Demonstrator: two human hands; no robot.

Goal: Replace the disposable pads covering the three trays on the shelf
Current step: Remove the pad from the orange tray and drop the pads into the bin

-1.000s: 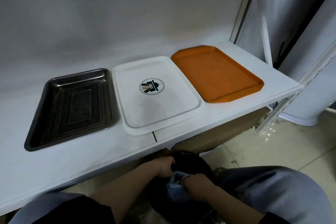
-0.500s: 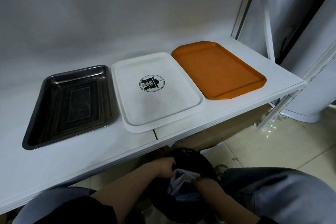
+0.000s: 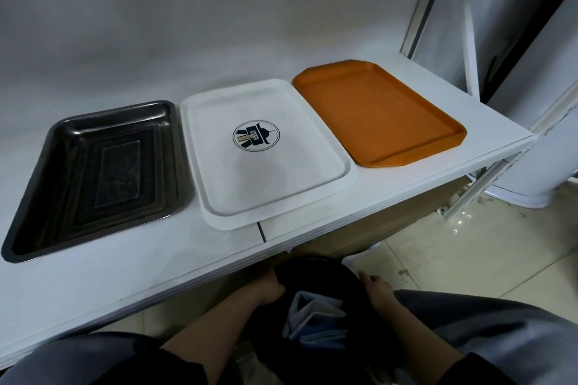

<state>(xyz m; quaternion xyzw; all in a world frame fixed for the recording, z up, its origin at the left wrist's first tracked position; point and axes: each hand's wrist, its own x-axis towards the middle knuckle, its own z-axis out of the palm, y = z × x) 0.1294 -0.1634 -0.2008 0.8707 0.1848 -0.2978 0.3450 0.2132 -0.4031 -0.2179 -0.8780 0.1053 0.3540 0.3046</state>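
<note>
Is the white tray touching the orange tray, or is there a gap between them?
Cannot tell. In the head view the white tray's far right corner comes right up to the orange tray's near left edge, but no clear gap or contact shows there.

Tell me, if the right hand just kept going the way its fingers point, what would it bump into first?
Probably the front edge of the white shelf: the right hand, beside the black bag, points up and forward beneath it. Depth is unclear, so it may pass underneath.

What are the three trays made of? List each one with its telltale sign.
Dark tray: probably metal, with a glossy, reflective, stamped base.
White tray: likely matte plastic, with a printed round logo.
Orange tray: likely plastic, solid colour, dull sheen.
</note>
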